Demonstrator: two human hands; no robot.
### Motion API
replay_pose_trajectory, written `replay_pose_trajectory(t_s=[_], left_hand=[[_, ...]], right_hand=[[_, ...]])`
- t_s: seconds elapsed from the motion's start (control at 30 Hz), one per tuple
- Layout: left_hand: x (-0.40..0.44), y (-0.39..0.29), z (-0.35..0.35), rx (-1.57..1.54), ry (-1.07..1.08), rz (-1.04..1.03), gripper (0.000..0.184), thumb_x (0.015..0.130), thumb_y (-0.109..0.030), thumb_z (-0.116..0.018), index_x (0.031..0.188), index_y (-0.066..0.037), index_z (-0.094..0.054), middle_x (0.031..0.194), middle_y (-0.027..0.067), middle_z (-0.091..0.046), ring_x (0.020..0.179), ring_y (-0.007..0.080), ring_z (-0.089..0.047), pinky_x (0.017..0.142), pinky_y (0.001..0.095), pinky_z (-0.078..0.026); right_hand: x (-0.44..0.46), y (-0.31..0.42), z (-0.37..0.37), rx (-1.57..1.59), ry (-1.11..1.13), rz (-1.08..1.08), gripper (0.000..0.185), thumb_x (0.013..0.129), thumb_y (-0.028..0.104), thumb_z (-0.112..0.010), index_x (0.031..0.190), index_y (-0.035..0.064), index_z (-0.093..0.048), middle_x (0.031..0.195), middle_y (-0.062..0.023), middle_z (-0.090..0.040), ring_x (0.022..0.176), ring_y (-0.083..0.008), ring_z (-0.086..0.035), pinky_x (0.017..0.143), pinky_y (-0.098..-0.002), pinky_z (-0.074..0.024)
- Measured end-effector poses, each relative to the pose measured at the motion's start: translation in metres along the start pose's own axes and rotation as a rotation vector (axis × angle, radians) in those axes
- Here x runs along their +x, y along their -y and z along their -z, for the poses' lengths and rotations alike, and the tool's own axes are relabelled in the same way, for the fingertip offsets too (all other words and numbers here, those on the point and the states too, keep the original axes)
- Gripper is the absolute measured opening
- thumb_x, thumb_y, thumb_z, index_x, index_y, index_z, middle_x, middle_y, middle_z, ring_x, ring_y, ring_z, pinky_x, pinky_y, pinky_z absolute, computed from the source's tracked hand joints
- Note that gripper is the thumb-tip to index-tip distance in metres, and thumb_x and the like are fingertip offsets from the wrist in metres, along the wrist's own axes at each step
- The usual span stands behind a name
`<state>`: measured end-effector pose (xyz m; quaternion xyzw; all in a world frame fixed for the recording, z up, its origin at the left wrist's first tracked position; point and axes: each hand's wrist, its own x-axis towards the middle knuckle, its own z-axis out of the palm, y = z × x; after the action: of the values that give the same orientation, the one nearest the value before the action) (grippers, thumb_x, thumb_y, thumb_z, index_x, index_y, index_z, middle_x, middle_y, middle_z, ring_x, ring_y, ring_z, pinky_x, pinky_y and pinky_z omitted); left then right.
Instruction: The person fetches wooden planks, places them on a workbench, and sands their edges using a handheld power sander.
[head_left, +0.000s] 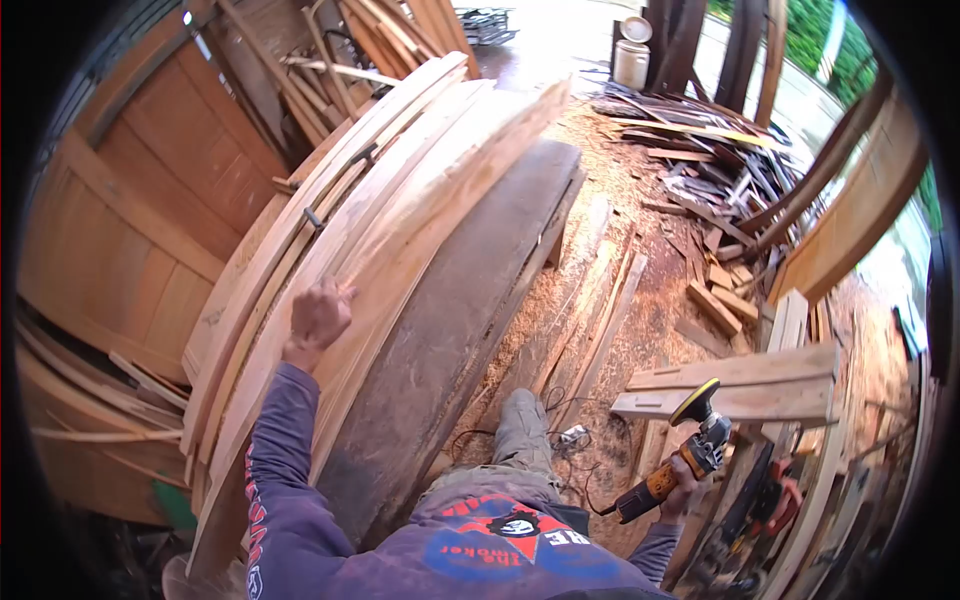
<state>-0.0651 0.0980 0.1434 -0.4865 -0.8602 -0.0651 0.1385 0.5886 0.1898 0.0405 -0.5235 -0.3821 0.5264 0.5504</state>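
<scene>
My left hand [320, 315] is closed at the edge of a long pale board [400, 260] that stands on its side on a dark workbench [450, 290]. Whether the fingers grip the board or only rest on it is hard to see. Over at the lower right, my right hand [682, 487] is wrapped round a yellow and black power tool [655, 488]. The tool's round pad [695, 401] has a yellow-green rim and points up, away from the boards. More long planks [270, 300] stand to the left of the pale board, with dark clamps [314, 217] on them.
Wooden door panels [150, 230] lean at the left. Scrap wood [720, 170] is heaped at the upper right, near a pale bucket [631, 62]. Sawdust and loose strips [600, 320] cover the floor. Thick beams [740, 385] lie at the right, beside another red tool [783, 500]. A cord trails near my foot.
</scene>
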Motion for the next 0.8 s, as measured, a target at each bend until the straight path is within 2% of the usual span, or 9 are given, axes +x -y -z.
replay_pose_trajectory(t_s=[0.07,0.13,0.23,0.27,0.4,0.53,0.7,0.77,0.8], left_hand=[[-0.013,-0.003,-0.029,-0.016,-0.009,-0.035,0.036,0.095,-0.035,-0.076,0.093,-0.001,-0.065,0.074,0.0249,-0.07,0.066,0.043,-0.071,0.06,0.0531,-0.056],[-0.026,-0.011,-0.043,-0.062,0.01,0.047,0.035,0.094,-0.035,-0.077,0.093,-0.002,-0.064,0.074,0.023,-0.07,0.065,0.0424,-0.071,0.059,0.0531,-0.056],[-0.039,-0.032,-0.073,-0.143,0.007,0.133,0.035,0.093,-0.036,-0.078,0.092,-0.005,-0.062,0.076,0.0197,-0.07,0.066,0.0412,-0.071,0.06,0.0522,-0.056],[-0.045,-0.041,-0.08,-0.171,-0.006,0.118,0.034,0.093,-0.036,-0.078,0.092,-0.006,-0.062,0.077,0.0181,-0.07,0.068,0.0406,-0.071,0.06,0.0513,-0.056],[-0.072,-0.068,-0.132,-0.258,0.075,0.254,0.034,0.092,-0.037,-0.079,0.095,-0.008,-0.062,0.083,0.0159,-0.071,0.075,0.0385,-0.071,0.067,0.0493,-0.057],[-0.081,-0.099,-0.135,-0.286,-0.023,0.389,0.033,0.09,-0.034,-0.08,0.1,-0.007,-0.062,0.095,0.014,-0.068,0.09,0.0374,-0.069,0.077,0.0488,-0.055],[-0.074,-0.106,-0.127,-0.407,0.04,0.564,0.034,0.089,-0.032,-0.081,0.105,-0.009,-0.063,0.096,0.0151,-0.071,0.092,0.0389,-0.071,0.077,0.0497,-0.056],[-0.076,-0.108,-0.135,-0.392,0.198,0.589,0.031,0.088,-0.029,-0.08,0.106,-0.01,-0.064,0.099,0.015,-0.074,0.091,0.0386,-0.073,0.077,0.0507,-0.058],[-0.077,-0.109,-0.138,-0.414,0.19,0.568,0.031,0.088,-0.029,-0.08,0.106,-0.01,-0.064,0.099,0.015,-0.074,0.091,0.0386,-0.073,0.077,0.0507,-0.058]], right_hand=[[0.053,0.001,-0.022,-0.084,0.034,0.031,0.032,0.079,0.01,-0.074,0.109,-0.0013,-0.068,0.091,-0.0088,-0.068,0.076,-0.0201,-0.069,0.068,-0.0344,-0.0594],[0.097,0.016,-0.056,-0.17,0.073,0.092,0.031,0.082,0.01,-0.073,0.109,-0.0016,-0.067,0.087,-0.0098,-0.068,0.071,-0.0207,-0.068,0.065,-0.0337,-0.0587],[0.171,0.036,-0.122,-0.233,0.147,0.032,0.031,0.083,0.011,-0.074,0.11,-0.0021,-0.066,0.08,-0.0092,-0.067,0.068,-0.0202,-0.066,0.064,-0.0337,-0.0578],[0.196,0.046,-0.137,-0.262,0.22,-0.019,0.032,0.081,0.007,-0.076,0.111,-0.0024,-0.068,0.091,-0.0081,-0.069,0.073,-0.0191,-0.068,0.068,-0.0328,-0.0574],[0.251,0.087,-0.247,-0.488,0.329,0.086,0.029,0.079,0.009,-0.076,0.105,-0.0024,-0.071,0.091,-0.0086,-0.07,0.075,-0.0194,-0.068,0.07,-0.0331,-0.0566],[0.304,0.108,-0.338,-0.798,0.745,0.229,0.037,0.078,0.01,-0.079,0.112,-0.001,-0.072,0.097,-0.0052,-0.073,0.083,-0.0138,-0.068,0.078,-0.0304,-0.0559],[0.257,0.117,-0.491,-0.999,1.28,0.209,0.04,0.078,0.008,-0.078,0.117,0.0001,-0.072,0.096,-0.0033,-0.076,0.087,-0.0123,-0.07,0.079,-0.031,-0.0567],[0.241,0.092,-0.521,-1.054,1.438,0.165,0.04,0.079,0.01,-0.079,0.117,0.0009,-0.072,0.097,-0.0032,-0.076,0.086,-0.0112,-0.07,0.077,-0.0302,-0.0574],[0.232,0.076,-0.531,-1.09,1.507,0.182,0.041,0.078,0.012,-0.079,0.116,0.0002,-0.071,0.096,-0.01,-0.077,0.086,-0.0189,-0.074,0.077,-0.0338,-0.0585]])
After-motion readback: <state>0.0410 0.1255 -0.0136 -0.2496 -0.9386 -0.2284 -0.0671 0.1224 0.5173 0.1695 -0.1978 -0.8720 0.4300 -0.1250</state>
